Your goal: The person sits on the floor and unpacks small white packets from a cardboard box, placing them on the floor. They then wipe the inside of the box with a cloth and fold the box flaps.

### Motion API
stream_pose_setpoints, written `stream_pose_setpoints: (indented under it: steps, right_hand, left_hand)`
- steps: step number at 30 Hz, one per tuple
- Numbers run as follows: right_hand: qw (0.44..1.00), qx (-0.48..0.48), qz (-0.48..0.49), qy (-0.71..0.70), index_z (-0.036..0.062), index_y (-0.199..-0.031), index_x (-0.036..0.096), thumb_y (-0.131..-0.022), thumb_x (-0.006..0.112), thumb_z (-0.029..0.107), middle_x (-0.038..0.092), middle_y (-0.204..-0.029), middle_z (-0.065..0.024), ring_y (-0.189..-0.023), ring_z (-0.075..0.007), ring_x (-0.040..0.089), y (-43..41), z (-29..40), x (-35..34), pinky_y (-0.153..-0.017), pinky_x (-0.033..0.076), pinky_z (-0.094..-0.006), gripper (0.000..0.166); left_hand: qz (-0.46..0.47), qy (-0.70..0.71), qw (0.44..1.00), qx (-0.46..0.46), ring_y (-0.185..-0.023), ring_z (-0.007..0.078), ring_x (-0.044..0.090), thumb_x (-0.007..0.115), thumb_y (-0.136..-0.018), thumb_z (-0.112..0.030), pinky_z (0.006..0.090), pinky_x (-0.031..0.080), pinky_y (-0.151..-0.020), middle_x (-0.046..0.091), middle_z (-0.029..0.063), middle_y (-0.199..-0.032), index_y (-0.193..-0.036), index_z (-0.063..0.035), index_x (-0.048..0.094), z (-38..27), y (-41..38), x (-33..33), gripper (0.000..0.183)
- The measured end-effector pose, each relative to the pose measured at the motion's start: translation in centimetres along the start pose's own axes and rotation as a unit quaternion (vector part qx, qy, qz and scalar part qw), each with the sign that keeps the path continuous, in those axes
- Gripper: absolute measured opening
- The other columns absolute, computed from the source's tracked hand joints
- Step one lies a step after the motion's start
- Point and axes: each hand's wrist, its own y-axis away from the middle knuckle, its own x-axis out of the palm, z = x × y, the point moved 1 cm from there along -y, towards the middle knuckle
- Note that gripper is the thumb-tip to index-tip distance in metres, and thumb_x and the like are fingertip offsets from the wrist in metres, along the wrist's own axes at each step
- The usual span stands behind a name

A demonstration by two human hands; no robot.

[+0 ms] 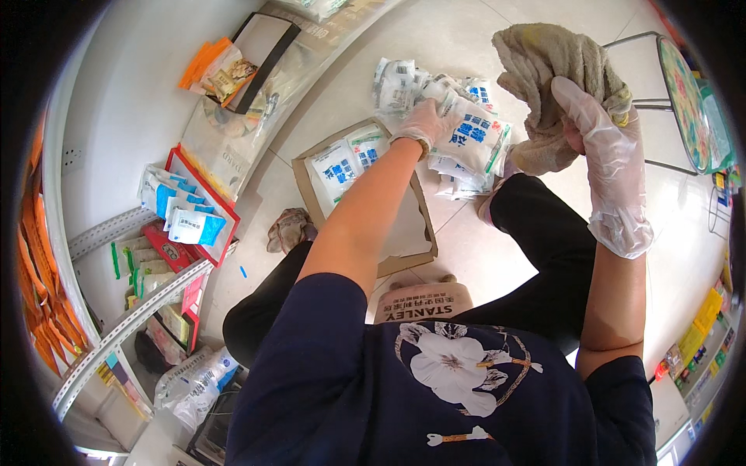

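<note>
My right hand [612,157], in a clear plastic glove, holds up a crumpled grey-brown cloth [542,64], its thumb pressed against the folds. My left hand [421,125], gloved the same way, has its fingers at the left edge of a white plastic packet [472,137] with blue printing. That packet lies on top of a pile of similar packets [395,87] on the tiled floor. Under my left forearm is an open shallow cardboard box [428,233] with a few such packets [338,175] at its far end. Part of the box is hidden by the arm.
Shelves on the left hold a red tray [224,244] of blue-white packets and a black-edged box [262,64] with orange packets. A second cloth [288,230] lies on the floor by my left knee. A round-seated stool [685,105] stands at the right.
</note>
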Motion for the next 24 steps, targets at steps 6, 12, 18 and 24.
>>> stream_pose_setpoints:
  steps: [6, 12, 18, 24]
  right_hand:
    - [0.999, 0.03, -0.012, 0.027, 0.0049, -0.086, 0.06, -0.076, 0.067, 0.017, 0.054, -0.067, 0.0023, -0.059, -0.0048, 0.047, 0.2, 0.4, 1.5, -0.055, 0.038, -0.0198, 0.017]
    - [0.999, 0.035, -0.003, 0.011, 0.004, -0.087, 0.059, -0.076, 0.067, 0.018, 0.053, -0.067, 0.0023, -0.062, -0.0056, 0.047, 0.1, 0.3, 3.2, -0.057, 0.038, -0.021, 0.019]
    - [0.999, 0.042, 0.008, 0.014, 0.0064, -0.084, 0.058, -0.077, 0.067, 0.02, 0.05, -0.064, 0.0032, -0.059, -0.0052, 0.045, 0.4, 0.6, 4.2, -0.055, 0.036, -0.0212, 0.018]
    - [0.998, 0.049, 0.012, 0.039, 0.0068, -0.085, 0.059, -0.077, 0.067, 0.019, 0.051, -0.064, 0.0034, -0.059, -0.0047, 0.044, 0.3, 0.2, 3.7, -0.055, 0.037, -0.0206, 0.017]
  left_hand:
    - [-0.023, -0.019, 0.999, 0.045, -0.111, 0.037, 0.045, 0.055, -0.078, -0.035, 0.0407, 0.037, -0.092, 0.046, 0.0249, -0.119, -0.126, -0.0085, 0.039, 1.5, 0.7, 1.6, 0.058]
    - [-0.053, 0.048, 0.996, 0.048, -0.112, 0.0367, 0.042, 0.055, -0.078, -0.028, 0.0399, 0.035, -0.095, 0.044, 0.0245, -0.119, -0.126, -0.0066, 0.039, 0.1, 2.2, 3.3, 0.054]
    - [-0.061, 0.081, 0.994, 0.03, -0.113, 0.036, 0.04, 0.057, -0.078, -0.029, 0.0371, 0.033, -0.097, 0.043, 0.0242, -0.119, -0.125, -0.0032, 0.038, 0.0, 3.2, 4.1, 0.057]
    - [-0.035, 0.086, 0.996, -0.018, -0.109, 0.0337, 0.046, 0.061, -0.075, -0.034, 0.0353, 0.036, -0.095, 0.047, 0.0219, -0.117, -0.127, -0.0028, 0.037, 1.0, 2.7, 3.5, 0.066]
